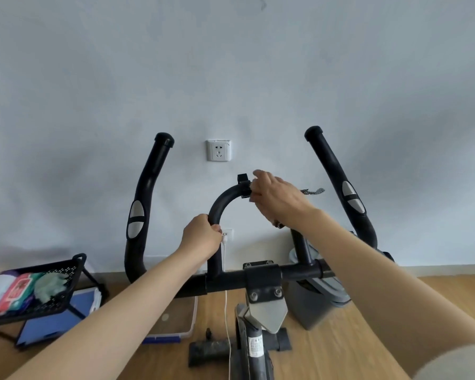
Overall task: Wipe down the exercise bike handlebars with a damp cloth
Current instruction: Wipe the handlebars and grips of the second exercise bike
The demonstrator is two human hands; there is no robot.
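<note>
The right hand lies over the top right part of the middle loop of the handlebars. Its grip is closed: the fingers curl around the tube, with the cloth pressed between palm and bar. Only two small ends of the cloth show, one sticking out to the right behind the wrist and one below the palm. It looks like a grey, speckled woven fabric; whether it is damp I cannot tell. The left hand closes its grip on the bare left leg of the same loop, lower down and without any cloth, and I think it steadies the bike. The loop is a round black tube with a matte surface, bent as an arch. From the cloth its axis runs to the left over the top, past a small black clamp just beside the fingertips, and to the right downward to the crossbar. I judge that the next stroke must follow this curve; the clamp stands in the way to the left, so downward on the right side seems the freer way. Two long outer horns rise at the sides, each with silver oval sensor plates. The right horn is nearer to the cloth, and the left horn is well apart from it.
</note>
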